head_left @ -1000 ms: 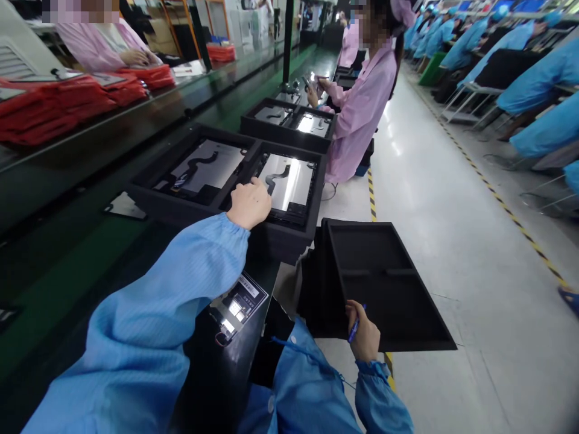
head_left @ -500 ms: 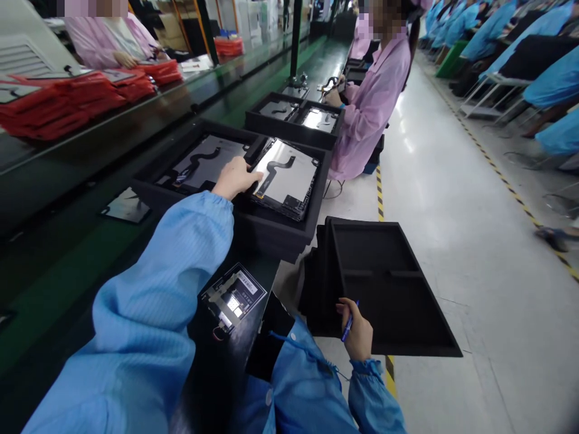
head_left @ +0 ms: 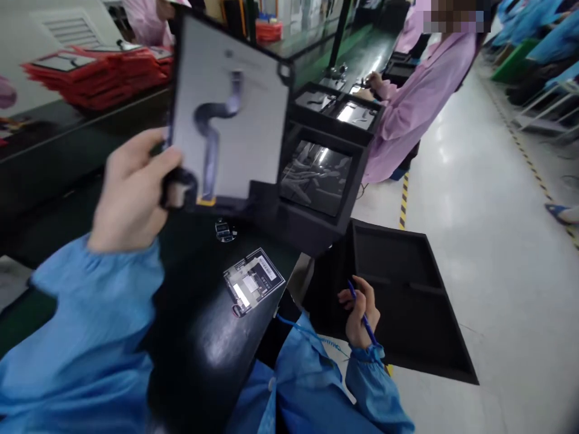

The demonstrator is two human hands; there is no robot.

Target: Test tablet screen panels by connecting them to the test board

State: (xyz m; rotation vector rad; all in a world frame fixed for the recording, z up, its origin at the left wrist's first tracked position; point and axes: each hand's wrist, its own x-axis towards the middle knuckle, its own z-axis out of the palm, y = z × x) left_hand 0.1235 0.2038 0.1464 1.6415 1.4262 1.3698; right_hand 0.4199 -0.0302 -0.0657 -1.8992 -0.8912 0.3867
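Note:
My left hand [head_left: 133, 187] is raised, gripping the left edge of a tablet screen panel [head_left: 253, 132]. Its grey back with a dark ribbon cable faces me; I cannot tell whether more panels are stacked behind it. The panel partly hides a black tray [head_left: 355, 181], where a dark, glossy surface [head_left: 312, 178] shows in the right compartment. My right hand [head_left: 362, 313] is closed loosely around a blue pen [head_left: 367, 325], over black trays at my side. A circuit-board assembly with a white label [head_left: 254, 282] lies on the dark bench [head_left: 203, 361], between my hands.
Another black tray [head_left: 337, 126] with screen panels stands farther along the bench, beside a co-worker in pink [head_left: 420, 108]. Red padded stacks [head_left: 108, 75] sit at the left. A black divided tray [head_left: 416, 313] extends over the floor at right. A small shiny part [head_left: 225, 230] lies near the tray.
My left hand has lifted the panel out of the tray's right compartment and brought it up, leftward and closer. My right hand still holds the pen, now pointing differently. The view has shifted left.

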